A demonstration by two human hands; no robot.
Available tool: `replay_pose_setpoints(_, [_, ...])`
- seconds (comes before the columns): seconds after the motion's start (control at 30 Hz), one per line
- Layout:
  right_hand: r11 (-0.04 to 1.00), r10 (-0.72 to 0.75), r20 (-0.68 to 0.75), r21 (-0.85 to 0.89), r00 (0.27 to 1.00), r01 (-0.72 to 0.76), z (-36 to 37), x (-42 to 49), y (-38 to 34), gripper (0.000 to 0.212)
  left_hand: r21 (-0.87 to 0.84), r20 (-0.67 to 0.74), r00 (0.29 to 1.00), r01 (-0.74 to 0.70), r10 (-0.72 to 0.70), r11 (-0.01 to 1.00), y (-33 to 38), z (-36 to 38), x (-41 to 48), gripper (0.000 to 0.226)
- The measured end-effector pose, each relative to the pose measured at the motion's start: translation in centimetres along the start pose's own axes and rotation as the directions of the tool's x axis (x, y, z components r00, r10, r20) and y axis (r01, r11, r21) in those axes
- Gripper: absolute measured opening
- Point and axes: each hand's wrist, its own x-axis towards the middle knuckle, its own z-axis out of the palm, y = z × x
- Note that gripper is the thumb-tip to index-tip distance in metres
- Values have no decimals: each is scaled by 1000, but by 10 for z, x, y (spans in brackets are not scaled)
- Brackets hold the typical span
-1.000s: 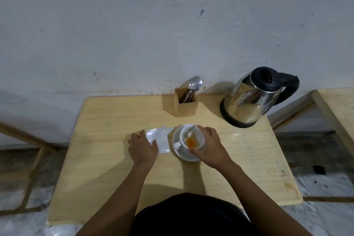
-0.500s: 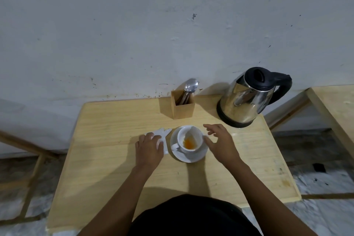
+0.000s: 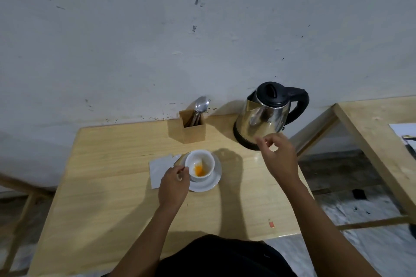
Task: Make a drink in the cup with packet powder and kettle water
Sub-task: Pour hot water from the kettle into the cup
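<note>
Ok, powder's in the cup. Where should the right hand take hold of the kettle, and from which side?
Grip the black loop handle on the kettle, coming in from the right. The handle arcs out on the side away from the cup, and the spout points left toward it, so this grip probably suits a pour. The right hand hovers open in front of the kettle's base; avoid the steel body, likely hot.

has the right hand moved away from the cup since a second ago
Yes. The right hand has left the cup and gone up and right, toward the kettle.
</note>
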Motion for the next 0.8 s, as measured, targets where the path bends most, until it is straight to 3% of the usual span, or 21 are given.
replay_pose_setpoints(0.2, [1000,0,-135,13,991,1,-37,59,5,20,-95,-79,989,119,-127,988,18,14,-3,13])
replay_pose_setpoints(0.4, [993,3,37,-117,999,2,-46,123,25,50,-121,-148,966,195,-212,973,28,23,-5,14])
replay_pose_setpoints(0.57, [974,-71,61,-213,996,82,-51,155,38,44,-117,-225,937,246,-267,962,32,33,-8,16])
replay_pose_setpoints(0.8, [994,-69,293,-64,954,92,-61,200,54,40,14,-320,891,344,-322,939,48,43,-5,18])
